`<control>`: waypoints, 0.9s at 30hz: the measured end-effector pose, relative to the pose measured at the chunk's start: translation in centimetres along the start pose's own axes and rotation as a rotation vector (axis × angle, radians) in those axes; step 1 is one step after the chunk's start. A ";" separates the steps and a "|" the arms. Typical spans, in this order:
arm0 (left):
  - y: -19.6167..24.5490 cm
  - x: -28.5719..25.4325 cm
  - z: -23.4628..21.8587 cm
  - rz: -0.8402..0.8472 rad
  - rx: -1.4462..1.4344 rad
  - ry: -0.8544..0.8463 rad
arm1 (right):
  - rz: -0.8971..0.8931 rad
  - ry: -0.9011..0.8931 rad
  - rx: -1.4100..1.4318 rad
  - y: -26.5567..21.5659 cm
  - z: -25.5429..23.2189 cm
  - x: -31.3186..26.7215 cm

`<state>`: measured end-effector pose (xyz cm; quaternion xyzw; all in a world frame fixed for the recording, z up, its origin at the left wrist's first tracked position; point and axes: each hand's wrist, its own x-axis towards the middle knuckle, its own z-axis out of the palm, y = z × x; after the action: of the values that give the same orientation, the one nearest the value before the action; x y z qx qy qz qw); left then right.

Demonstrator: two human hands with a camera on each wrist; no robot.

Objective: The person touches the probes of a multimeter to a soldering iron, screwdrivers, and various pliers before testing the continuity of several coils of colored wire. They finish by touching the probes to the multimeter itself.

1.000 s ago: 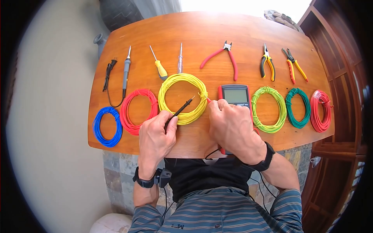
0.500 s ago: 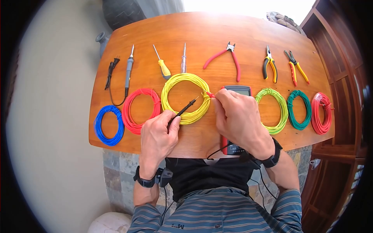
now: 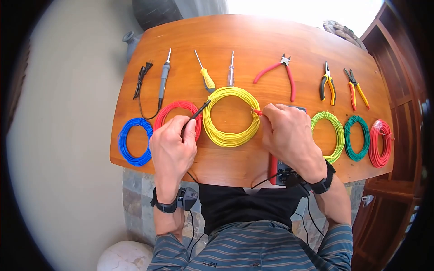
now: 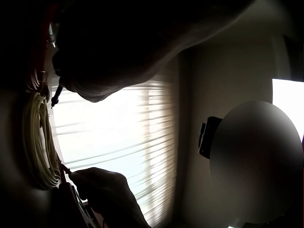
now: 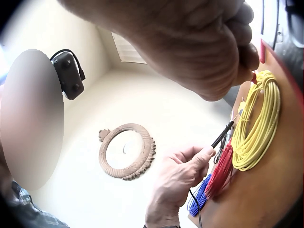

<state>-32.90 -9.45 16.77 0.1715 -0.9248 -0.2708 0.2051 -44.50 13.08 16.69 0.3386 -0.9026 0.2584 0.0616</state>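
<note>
One polished brown wooden table (image 3: 190,36) is flanked by one pale wall (image 3: 77,113) and one dark wooden shelf unit (image 3: 398,131). Six coils of insulated wire are laid across it, among them one large, round yellow wire coil (image 3: 231,139). To its left are set one red wire coil (image 3: 178,105) and one blue wire coil (image 3: 123,142); to its right, one lime-green wire coil (image 3: 339,137), one dark green wire coil (image 3: 366,137) and a second red wire coil (image 3: 374,144).

Beyond the yellow coil six tools are arranged: one grey soldering iron (image 3: 163,79) and one yellow-handled screwdriver (image 3: 207,79) to the left, one clear-handled slim screwdriver (image 3: 231,77) directly behind, and one pair each of red-handled cutters (image 3: 292,83), black-and-yellow long-nose pliers (image 3: 326,77) and red-and-yellow wire strippers (image 3: 353,83) to the right.

Two probes are held. One slim black probe (image 3: 196,115) is pinched by the left hand (image 3: 174,144), its tip near the coil's upper left rim; contact cannot be told. One red probe (image 3: 258,112) is gripped by the right hand (image 3: 289,135) at the coil's right edge. One red-and-black multimeter (image 3: 280,176) is partly hidden beneath that hand.
</note>
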 end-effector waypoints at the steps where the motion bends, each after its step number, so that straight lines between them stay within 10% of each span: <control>1: -0.1 0.3 0.0 0.009 0.028 0.012 | 0.010 -0.012 -0.017 0.0 -0.1 0.0; 27: -0.4 0.2 0.4 -0.025 -0.037 -0.023 | -0.038 -0.073 -0.086 0.5 -0.2 -0.1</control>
<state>-33.18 -9.68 16.27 0.1761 -0.9197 -0.2924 0.1942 -44.77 13.62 16.62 0.3620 -0.9079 0.2057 0.0480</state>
